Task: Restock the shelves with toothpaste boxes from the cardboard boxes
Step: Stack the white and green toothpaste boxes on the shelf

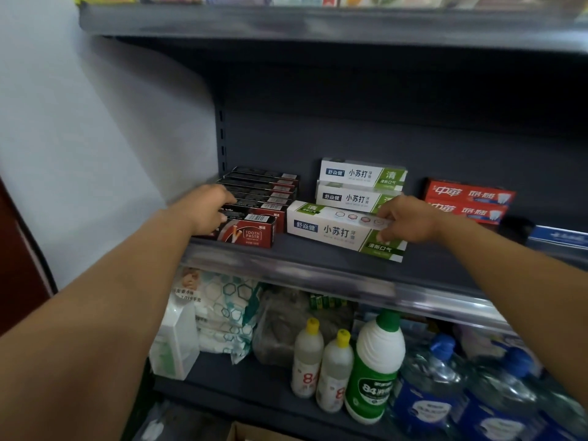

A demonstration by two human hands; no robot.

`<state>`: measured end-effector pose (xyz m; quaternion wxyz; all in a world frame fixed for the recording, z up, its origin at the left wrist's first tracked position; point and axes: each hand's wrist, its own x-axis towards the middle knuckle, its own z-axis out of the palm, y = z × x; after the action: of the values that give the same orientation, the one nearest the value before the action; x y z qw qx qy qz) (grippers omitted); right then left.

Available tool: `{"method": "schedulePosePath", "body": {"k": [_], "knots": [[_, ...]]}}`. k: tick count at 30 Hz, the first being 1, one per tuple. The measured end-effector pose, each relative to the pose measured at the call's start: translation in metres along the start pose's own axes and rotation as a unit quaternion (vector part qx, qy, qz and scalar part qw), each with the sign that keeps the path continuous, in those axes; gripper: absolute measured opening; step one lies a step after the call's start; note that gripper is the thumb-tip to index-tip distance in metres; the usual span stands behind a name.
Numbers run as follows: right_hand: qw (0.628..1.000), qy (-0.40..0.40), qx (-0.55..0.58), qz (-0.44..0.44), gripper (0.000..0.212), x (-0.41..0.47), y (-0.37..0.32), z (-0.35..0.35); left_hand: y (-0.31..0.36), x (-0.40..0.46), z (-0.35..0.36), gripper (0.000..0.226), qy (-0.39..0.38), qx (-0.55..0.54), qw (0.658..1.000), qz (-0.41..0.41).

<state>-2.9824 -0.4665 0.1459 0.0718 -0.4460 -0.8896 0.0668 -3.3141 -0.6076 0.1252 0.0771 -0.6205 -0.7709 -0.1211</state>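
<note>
On the dark middle shelf (318, 259) a row of black-and-red toothpaste boxes (254, 235) runs front to back at the left. My left hand (208, 210) grips the left end of the front black-and-red box. To its right lies a white-and-green toothpaste box (331, 229) at the shelf front, and my right hand (405, 219) holds its right end, fingers over the top and front. Two more white-and-green boxes (359, 186) are stacked behind it. Two red toothpaste boxes (467, 202) are stacked further right.
The shelf above (286, 27) overhangs the work area. Below, the lower shelf holds white bottles with yellow caps (308, 361), a green-and-white bottle (375, 367), blue-capped water jugs (439, 386) and packs of wipes (222, 313). A pale wall (95, 138) stands at the left.
</note>
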Motion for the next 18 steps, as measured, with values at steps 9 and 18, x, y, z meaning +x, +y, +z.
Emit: {"method": "schedulePosePath", "body": {"k": [9,18], "knots": [[1.000,-0.015,0.015,-0.009,0.025,-0.014,0.021,-0.008,0.080,0.016,-0.002,0.045,0.005,-0.026,0.998,0.056],[1.000,-0.016,0.010,0.011,0.030,0.011,0.071,-0.011,0.131,0.056,0.024,0.045,-0.012,-0.037,0.995,0.092]]}}
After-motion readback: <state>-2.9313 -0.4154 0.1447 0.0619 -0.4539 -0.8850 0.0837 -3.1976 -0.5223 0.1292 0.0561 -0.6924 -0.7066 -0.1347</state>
